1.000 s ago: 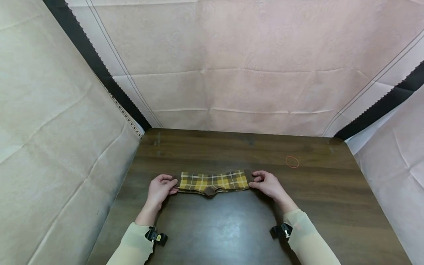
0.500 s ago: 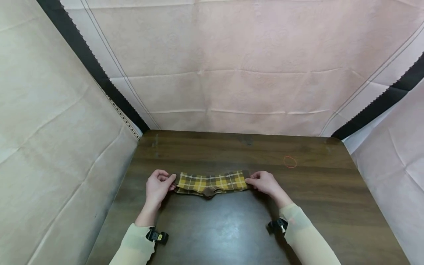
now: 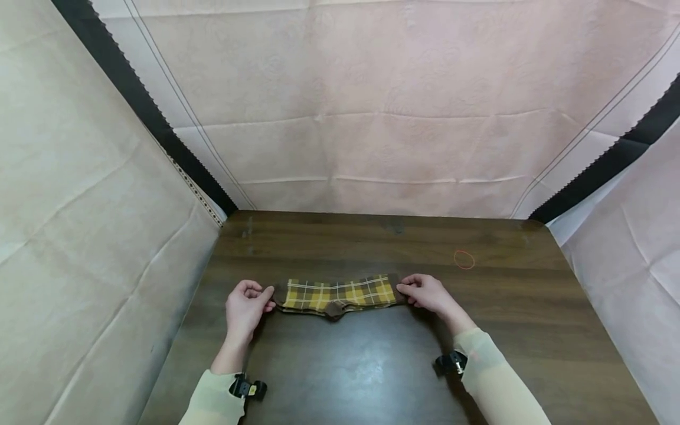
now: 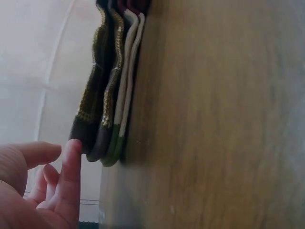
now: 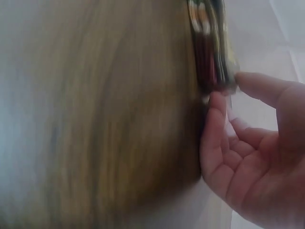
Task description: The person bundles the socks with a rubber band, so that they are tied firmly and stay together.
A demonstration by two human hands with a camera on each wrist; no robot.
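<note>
Plaid yellow-and-brown socks (image 3: pixel 340 293) with dark ends lie crosswise on the table, a dark heel patch at the near edge. In the left wrist view, the plaid socks (image 4: pixel 99 90) show as stacked layers over cream fabric (image 4: pixel 125 86) with green ends. My left hand (image 3: pixel 245 310) is at the left end; one fingertip touches the dark end while the thumb stands apart from it. At the right end, my right hand (image 3: pixel 429 294) pinches the stack, its thumb on the top layer and a finger at the lower edge, blurred in the right wrist view.
A thin orange-red ring, like a rubber band (image 3: pixel 464 260), lies on the brown wooden table (image 3: pixel 504 313) at the back right. Pale fabric walls (image 3: pixel 393 147) rise behind the table and at both sides. Each wrist carries a black camera (image 3: pixel 247 388).
The left hand has shifted slightly left and its thumb has come off the socks' left end. The right hand stays at the right end, its fingers shifted a little. The socks lie nearly as before.
</note>
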